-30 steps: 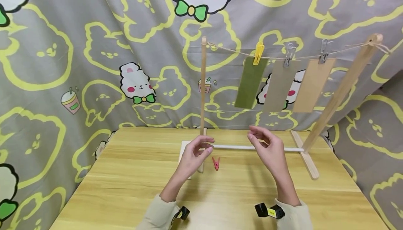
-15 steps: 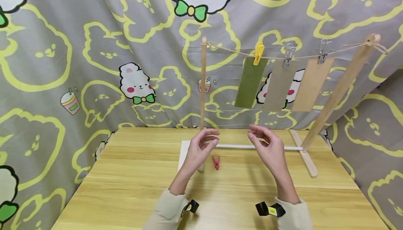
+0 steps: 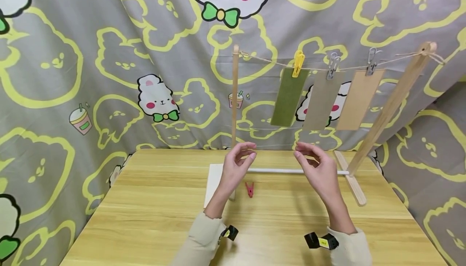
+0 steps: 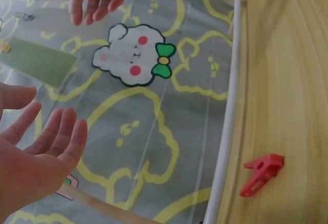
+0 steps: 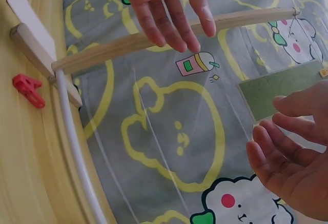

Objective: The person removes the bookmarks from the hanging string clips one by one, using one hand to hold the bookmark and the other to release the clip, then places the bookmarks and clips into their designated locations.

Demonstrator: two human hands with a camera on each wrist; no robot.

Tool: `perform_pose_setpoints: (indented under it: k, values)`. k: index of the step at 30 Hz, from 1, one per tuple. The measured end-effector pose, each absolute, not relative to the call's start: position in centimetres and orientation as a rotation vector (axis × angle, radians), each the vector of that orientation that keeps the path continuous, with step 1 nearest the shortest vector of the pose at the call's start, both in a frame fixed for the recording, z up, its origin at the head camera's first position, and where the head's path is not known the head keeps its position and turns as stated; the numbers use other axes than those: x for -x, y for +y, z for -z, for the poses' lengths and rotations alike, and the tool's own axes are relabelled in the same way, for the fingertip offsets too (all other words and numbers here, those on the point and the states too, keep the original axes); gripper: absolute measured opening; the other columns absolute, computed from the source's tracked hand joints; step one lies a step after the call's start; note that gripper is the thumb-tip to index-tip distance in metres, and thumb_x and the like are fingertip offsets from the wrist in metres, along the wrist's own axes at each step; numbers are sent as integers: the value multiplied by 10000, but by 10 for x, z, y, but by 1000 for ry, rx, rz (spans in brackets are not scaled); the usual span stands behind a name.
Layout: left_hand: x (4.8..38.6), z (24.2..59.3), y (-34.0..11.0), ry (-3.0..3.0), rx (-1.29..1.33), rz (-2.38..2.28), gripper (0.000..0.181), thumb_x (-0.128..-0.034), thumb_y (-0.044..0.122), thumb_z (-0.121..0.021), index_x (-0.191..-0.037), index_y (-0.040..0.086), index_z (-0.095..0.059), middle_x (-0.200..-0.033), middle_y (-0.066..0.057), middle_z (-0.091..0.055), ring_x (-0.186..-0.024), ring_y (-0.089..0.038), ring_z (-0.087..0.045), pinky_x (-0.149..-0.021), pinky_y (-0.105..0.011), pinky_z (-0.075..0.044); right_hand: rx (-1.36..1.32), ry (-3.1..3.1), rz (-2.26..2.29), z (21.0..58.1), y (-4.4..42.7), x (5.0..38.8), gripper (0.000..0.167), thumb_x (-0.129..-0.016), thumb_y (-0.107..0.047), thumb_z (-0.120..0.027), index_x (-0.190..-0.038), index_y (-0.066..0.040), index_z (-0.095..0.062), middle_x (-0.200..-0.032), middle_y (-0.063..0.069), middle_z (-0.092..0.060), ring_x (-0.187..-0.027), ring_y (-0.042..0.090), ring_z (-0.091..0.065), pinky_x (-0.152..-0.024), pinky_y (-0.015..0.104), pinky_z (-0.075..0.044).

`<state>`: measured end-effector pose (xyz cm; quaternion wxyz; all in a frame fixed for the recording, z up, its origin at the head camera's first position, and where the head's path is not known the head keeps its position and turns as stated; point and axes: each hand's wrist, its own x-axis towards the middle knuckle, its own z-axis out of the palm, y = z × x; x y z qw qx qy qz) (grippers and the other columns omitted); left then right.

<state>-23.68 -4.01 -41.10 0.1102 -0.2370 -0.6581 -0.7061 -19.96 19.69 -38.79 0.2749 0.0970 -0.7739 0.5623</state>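
My left hand (image 3: 234, 167) hovers above the table by the rack's left post, fingers loosely bent and holding nothing. My right hand (image 3: 320, 173) is raised likewise to the right, its palm facing the left one across a gap. Below and between them a red clothespin (image 3: 249, 189) lies on the table, touched by neither hand. On the string overhead hang a green card (image 3: 290, 96) under a yellow clothespin (image 3: 298, 64), a grey-brown card (image 3: 323, 102) under a grey clip (image 3: 333, 67), and a tan card (image 3: 360, 100) under another grey clip (image 3: 371, 61).
The wooden rack has a left post (image 3: 235, 96), a slanting right post (image 3: 391, 108) and a white rod (image 3: 276, 171) low between them. A white flat piece (image 3: 214, 183) lies beside the left foot. A patterned curtain (image 3: 120, 55) stands behind the wooden table (image 3: 145, 217).
My left hand has shifted right and slightly away from me. The right hand has moved a little to the right. The hanging cards and the red clothespin stay put.
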Motion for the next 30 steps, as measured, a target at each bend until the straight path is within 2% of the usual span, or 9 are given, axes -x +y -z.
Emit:
perform_pose_setpoints:
  k: [7,14,17,21,25,30]
  values:
    - [246,404,-30,-1891,666,2046,242,-985,8,-661,-1226,-3,-660,-1205,-134,-687,-1156,-365,-636,-910,-324,-570,-295,-2111,-1401,381,203,203,247,-942,-40,-733,-1189,-21,-733,-1068,103,-730,-954,37,-661,-809,140,-549]
    - [253,400,-22,-1782,670,2089,233,-963,-62,-651,-1194,-100,-641,-1192,-279,-666,-1124,-488,-621,-867,-239,-559,-367,-2124,-1281,370,206,206,253,-936,-20,-734,-1189,-17,-732,-1079,110,-728,-934,26,-660,-808,127,-545]
    - [255,399,-20,-1761,675,2095,249,-958,-81,-642,-1204,-115,-631,-1214,-307,-649,-1122,-498,-615,-838,-207,-548,-400,-2110,-1245,365,208,207,242,-932,-14,-737,-1173,-10,-735,-1074,114,-728,-921,16,-656,-801,118,-541]
    - [256,395,-18,-1760,676,2089,255,-963,-62,-647,-1217,-94,-637,-1230,-281,-650,-1134,-451,-625,-854,-215,-552,-415,-2103,-1194,358,213,206,242,-922,-1,-743,-1164,-13,-741,-1049,106,-728,-921,2,-639,-791,99,-530]
    - [259,389,-17,-1785,684,2055,254,-974,-23,-658,-1223,-68,-646,-1240,-265,-647,-1149,-399,-631,-894,-269,-562,-416,-2101,-1160,350,219,206,262,-919,4,-745,-1179,-24,-739,-1057,102,-721,-930,-12,-623,-792,77,-512]
    - [264,383,-15,-1811,688,2023,248,-978,-1,-661,-1221,-50,-653,-1233,-231,-657,-1133,-324,-645,-900,-339,-570,-441,-2063,-1162,342,224,211,285,-892,53,-750,-1174,13,-733,-1088,135,-706,-957,-2,-633,-813,83,-515]
